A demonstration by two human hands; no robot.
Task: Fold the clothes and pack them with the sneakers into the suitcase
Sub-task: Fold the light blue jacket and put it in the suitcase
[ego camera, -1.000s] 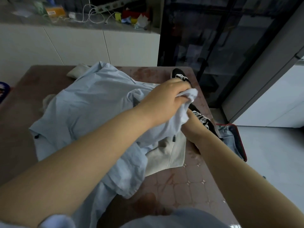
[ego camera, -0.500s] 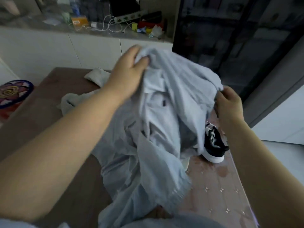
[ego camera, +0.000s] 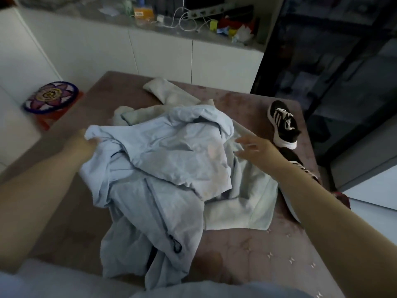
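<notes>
A crumpled light blue jacket with a dark zipper lies heaped in the middle of the brown table. My left hand grips its left edge. My right hand hovers with fingers spread just above the jacket's right side, holding nothing. Cream-coloured clothes lie under and behind the jacket, with a pale piece sticking out at the right. One black-and-white sneaker stands at the table's far right. A second sneaker is partly hidden behind my right forearm. A red corner of the suitcase shows past the table's right edge.
A round purple patterned cushion rests on a red stool left of the table. White cabinets with a cluttered counter run along the back. A dark glass partition stands at the right.
The jacket was held up in the air with both hands; it now lies dropped on the table. My right hand has let go and opened; my left hand still grips the fabric.
</notes>
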